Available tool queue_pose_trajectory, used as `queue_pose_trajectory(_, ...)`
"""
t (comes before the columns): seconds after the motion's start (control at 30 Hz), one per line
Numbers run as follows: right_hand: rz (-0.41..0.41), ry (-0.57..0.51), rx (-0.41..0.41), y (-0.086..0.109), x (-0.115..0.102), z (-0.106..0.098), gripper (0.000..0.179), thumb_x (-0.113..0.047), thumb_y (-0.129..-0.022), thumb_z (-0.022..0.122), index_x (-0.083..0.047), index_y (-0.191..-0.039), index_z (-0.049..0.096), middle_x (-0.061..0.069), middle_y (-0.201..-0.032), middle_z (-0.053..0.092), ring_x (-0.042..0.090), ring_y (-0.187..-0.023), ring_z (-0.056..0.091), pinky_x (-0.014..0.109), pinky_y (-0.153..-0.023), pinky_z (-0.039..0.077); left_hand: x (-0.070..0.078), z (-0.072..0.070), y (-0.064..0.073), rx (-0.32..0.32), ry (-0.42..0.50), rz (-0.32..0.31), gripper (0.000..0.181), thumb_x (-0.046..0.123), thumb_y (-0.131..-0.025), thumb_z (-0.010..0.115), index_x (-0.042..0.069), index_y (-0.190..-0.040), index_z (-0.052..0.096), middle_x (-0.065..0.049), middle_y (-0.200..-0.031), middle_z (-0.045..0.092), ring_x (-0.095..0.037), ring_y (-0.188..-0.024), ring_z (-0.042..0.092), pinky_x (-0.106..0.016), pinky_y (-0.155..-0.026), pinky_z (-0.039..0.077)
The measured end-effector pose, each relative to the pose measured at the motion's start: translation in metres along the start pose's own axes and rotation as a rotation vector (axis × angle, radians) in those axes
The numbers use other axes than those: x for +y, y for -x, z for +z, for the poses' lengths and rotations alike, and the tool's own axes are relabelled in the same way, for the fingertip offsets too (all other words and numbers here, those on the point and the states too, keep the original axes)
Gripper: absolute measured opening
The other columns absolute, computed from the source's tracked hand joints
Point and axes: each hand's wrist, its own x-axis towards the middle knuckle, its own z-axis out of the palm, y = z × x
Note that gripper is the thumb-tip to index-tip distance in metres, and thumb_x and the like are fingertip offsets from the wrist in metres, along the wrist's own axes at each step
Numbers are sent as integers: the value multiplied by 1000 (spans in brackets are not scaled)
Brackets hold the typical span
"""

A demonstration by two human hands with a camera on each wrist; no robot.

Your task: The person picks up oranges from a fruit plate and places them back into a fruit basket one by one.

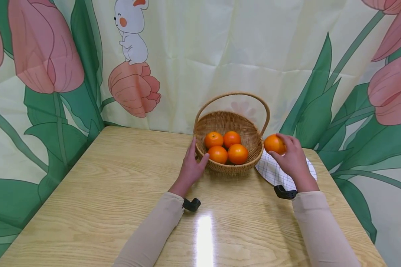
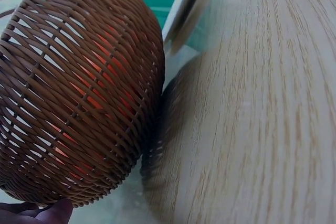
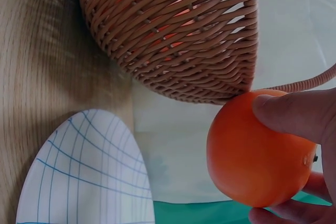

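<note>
A round wicker basket (image 1: 232,168) with a tall arched handle (image 1: 235,93) stands near the table's back edge, with several oranges (image 1: 218,154) inside. At its left side my left hand (image 1: 191,168) rests against the rim, fingers extended and thumb toward the front. The left wrist view has only those fingertips (image 2: 59,212), at the woven wall. My right hand (image 1: 292,157) holds one orange (image 3: 257,150) between thumb and fingers, just right of the basket rim and above the plate. Oranges show through the weave in both wrist views.
A white plate (image 1: 270,172) with a blue grid pattern lies right of the basket, partly under my right hand and wrist. The wooden table (image 1: 120,178) meets a curtain (image 1: 194,66) printed with tulips and a rabbit. Black bands circle both wrists.
</note>
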Motion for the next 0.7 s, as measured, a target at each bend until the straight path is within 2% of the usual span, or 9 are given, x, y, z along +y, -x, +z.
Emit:
queue_pose_trajectory(0.13,1,1,10,0,-3,-3,65,-29,-83,65,-19,-140,35,22,-137,31,45,-113,40,64,-89,39,0,-1,0,1,3,-4,77,43,-88,53,35,-146,3,0,-152,17,-26,-137,25,-45,-107,33)
queue_pose_trajectory(0.37,-2,8,18,2,-8,-5,65,-29,-83,64,-20,-140,34,21,-138,30,45,-113,39,64,-89,39,0,-1,-1,3,17,4,77,47,-87,51,31,-147,5,0,-152,18,-24,-137,25,-42,-107,34)
queue_pose_trajectory(0.7,-25,7,48,3,-12,-7,64,-30,-83,65,-20,-139,35,20,-137,31,45,-114,40,63,-90,39,-1,-1,-1,-6,25,1,78,49,-86,51,32,-147,4,2,-152,16,-23,-137,24,-42,-107,33)
